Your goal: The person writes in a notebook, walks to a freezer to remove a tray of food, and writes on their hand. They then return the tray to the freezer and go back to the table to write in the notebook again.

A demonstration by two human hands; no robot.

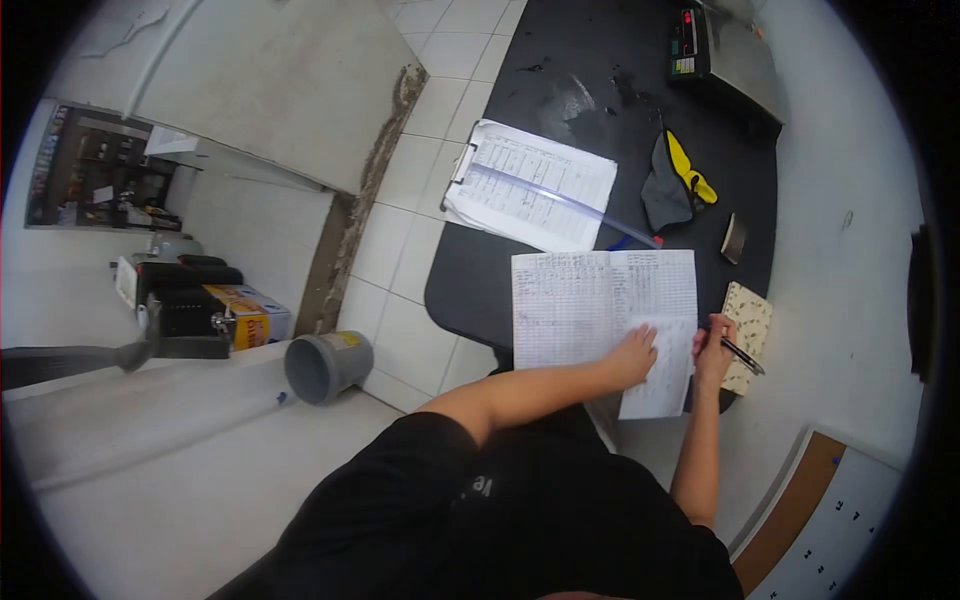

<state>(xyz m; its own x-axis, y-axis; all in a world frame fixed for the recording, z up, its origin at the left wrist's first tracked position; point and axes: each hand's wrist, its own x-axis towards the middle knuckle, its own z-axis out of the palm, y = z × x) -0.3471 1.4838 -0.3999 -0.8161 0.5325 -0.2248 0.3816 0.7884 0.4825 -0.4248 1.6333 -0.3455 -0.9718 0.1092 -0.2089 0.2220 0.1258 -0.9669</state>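
Note:
An open ledger notebook (560, 300) with handwritten, ruled pages lies at the near edge of the black table. On its right page rests a loose white sheet (655, 390). My left hand (632, 358) lies on that sheet with its fingers stretched out, holding nothing. At the ledger's right edge, my right hand (712, 350) is closed around a dark pen (744, 358), whose end points down to the right. Under and beside the right hand is a cream patterned notebook (750, 312).
A clipboard with papers (545, 170) carries a clear ruler (560, 197). Farther right lie a grey and yellow cloth item (672, 185), a small brown block (734, 240) and a scale (735, 65) on the black table (470, 275). A grey bin (328, 367) stands left.

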